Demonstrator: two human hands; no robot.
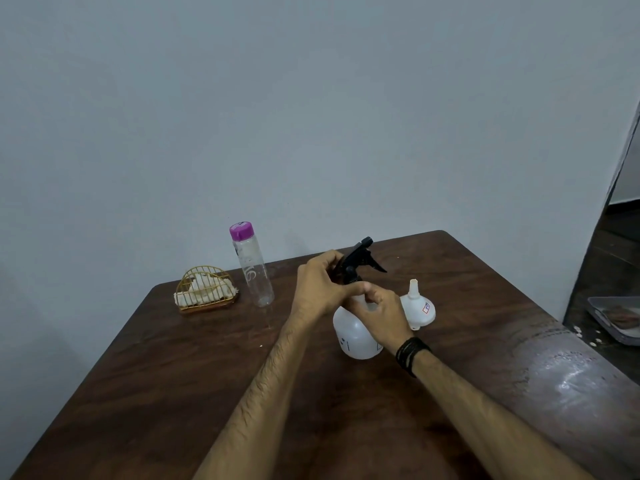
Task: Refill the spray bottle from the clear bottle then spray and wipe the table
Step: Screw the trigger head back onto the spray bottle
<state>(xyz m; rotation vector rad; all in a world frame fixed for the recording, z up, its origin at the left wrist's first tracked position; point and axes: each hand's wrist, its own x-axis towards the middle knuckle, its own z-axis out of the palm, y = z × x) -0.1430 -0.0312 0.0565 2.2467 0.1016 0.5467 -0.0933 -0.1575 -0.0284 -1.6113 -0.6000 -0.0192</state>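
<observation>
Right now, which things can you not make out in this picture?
Head view only:
- Spray bottle neck and collar: covered by the left hand and right hand, so whether the black head is screwed on is unclear.
- Clear bottle: lettering too blurred to read; liquid level unclear.
- Funnel sticker: too small.
- Grey tray: cut by the right edge.

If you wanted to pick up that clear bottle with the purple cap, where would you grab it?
Probably around the middle of the clear bottle, from its near right side. It stands upright, tall and slim, so a sideways grip wraps it easily, and the wire holder crowds its left.
</observation>
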